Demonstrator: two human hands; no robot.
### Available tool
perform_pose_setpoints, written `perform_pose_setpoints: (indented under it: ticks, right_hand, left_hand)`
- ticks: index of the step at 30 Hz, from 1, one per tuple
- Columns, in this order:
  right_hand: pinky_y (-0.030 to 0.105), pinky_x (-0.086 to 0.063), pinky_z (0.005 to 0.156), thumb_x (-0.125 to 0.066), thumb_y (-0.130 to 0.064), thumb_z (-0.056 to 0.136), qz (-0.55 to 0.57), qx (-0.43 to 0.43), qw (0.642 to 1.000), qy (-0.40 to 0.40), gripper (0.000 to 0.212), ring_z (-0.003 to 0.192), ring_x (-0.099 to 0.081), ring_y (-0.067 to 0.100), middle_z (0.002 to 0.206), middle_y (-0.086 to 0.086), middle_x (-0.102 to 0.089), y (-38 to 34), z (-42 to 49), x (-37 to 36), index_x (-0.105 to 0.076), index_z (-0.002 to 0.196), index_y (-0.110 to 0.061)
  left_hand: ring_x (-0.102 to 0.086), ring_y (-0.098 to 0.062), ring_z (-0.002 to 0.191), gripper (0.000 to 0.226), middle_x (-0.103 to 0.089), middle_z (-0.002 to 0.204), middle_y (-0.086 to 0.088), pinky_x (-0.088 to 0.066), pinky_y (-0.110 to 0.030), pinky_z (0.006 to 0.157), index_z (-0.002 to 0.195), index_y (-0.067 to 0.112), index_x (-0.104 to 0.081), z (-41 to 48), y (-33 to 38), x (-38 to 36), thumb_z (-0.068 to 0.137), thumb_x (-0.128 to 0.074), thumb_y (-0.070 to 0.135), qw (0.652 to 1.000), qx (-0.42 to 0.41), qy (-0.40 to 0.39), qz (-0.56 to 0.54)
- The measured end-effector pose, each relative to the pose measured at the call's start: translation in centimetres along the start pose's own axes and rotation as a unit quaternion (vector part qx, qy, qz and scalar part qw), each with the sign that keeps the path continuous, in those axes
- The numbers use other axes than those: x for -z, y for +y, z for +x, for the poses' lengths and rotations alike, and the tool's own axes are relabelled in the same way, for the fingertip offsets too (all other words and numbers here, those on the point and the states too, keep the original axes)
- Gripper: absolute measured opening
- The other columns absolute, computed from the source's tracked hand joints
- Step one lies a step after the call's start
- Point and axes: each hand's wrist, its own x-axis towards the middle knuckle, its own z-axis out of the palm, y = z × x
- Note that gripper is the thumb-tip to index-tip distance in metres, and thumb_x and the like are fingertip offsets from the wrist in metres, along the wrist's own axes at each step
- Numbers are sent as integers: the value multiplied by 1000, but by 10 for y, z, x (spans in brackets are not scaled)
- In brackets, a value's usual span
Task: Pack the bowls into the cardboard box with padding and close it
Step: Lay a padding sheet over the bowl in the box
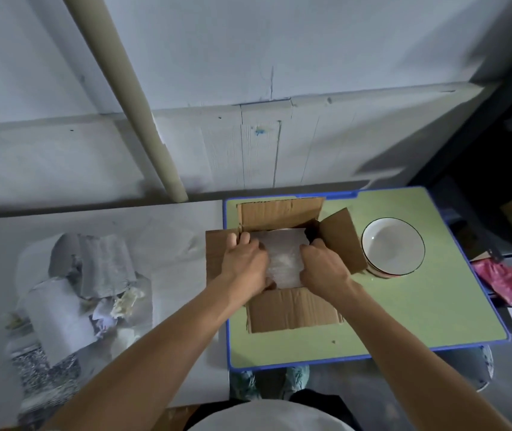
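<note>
At centre frame we found the left hand (243, 259) and right hand (323, 265) gripping the white padding sheet (282, 253) inside the brown cardboard box (292, 309); the white dark-rimmed bowl (393, 244) stood right of it on the green worktop (404, 312).

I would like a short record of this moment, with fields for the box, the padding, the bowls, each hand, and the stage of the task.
box: cardboard box on the green table, flaps open
padding: white padding sheet lying inside the box
bowls: white bowl with a dark rim, on the table right of the box; perhaps another under it, cannot tell
left hand: left hand holds the sheet's left edge, fingers curled
right hand: right hand holds its right edge, fingers curled
stage: padding going in; bowl not yet packed
</note>
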Motion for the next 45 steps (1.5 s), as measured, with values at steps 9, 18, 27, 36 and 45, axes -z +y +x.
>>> perform_pose_setpoints:
  ticks: [9,18,27,36,45]
  right_hand:
    - [36,-50,95,-52,-8,94,-126,4,990,-71,38,117,-54,29,139,19,-37,-6,19,-7,-53,132,-9]
    - [37,-47,96,-57,-8,94,-172,-18,982,-80,44,128,-39,29,145,17,-26,-9,24,-11,-48,137,-6]
    - [43,-50,93,-45,-2,98,-160,-29,981,-108,55,127,-48,34,151,19,-24,-9,38,-14,-27,150,-1]
    - [40,-51,93,-51,-5,94,-125,-8,990,-69,48,118,-56,33,141,16,-33,-2,26,-6,-43,142,-4]
    - [37,-49,88,-59,-16,90,-110,55,992,-3,36,112,-56,30,122,13,-48,8,8,12,-55,126,-8]
  left_hand:
    - [-31,-25,128,39,-49,128,-5,-15,-46,114,125,18,-62,16,1,-6,89,-60,32,989,8,-61,134]
    - [-25,-26,132,35,-30,142,-6,-12,-47,117,117,16,-66,18,-4,-7,82,-64,22,986,4,-57,154]
    - [-32,-25,132,42,-55,128,0,1,-57,118,127,21,-58,16,-3,-9,86,-61,29,989,-15,-58,138]
    - [-30,-25,137,63,-47,138,-2,11,-63,114,146,20,-38,8,-7,-4,91,-56,45,998,-8,-42,53]
    - [-46,-23,123,58,-56,123,0,-17,-52,116,133,20,-53,6,-2,13,89,-58,58,998,-32,45,-9]
